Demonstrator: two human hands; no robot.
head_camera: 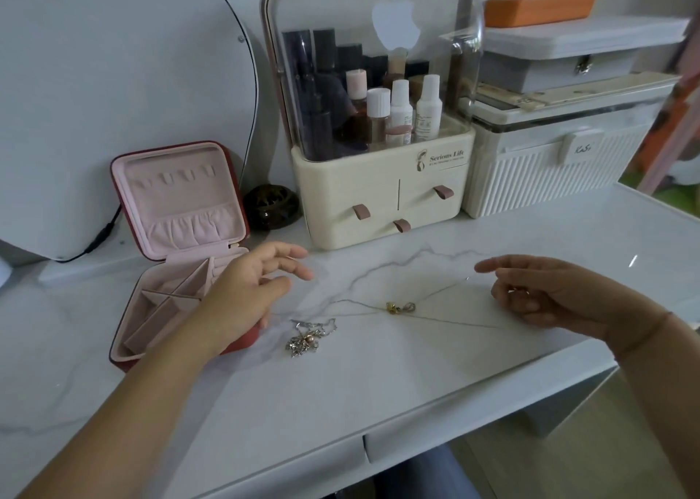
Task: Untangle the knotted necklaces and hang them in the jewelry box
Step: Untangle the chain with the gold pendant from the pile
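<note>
An open jewelry box [172,199], red outside and pink inside, stands at the left, its lid upright with a row of hooks. My left hand [253,286] hovers over the box's right edge with relaxed, spread fingers and holds nothing. A gold necklace [397,306] with a small gold pendant lies stretched across the marble table, its thin chain running right. My right hand [549,294] pinches that chain's end between thumb and curled fingers, the index finger pointing left. A silver necklace [303,341] with a flower pendant lies bunched beside the box, touched by neither hand.
A cream cosmetics organizer [378,203] with a clear dome stands behind the necklaces. A white ribbed storage box [549,180] sits to its right, a dark round ornament [271,205] and a mirror [113,82] to its left. The table's front edge [416,415] runs diagonally.
</note>
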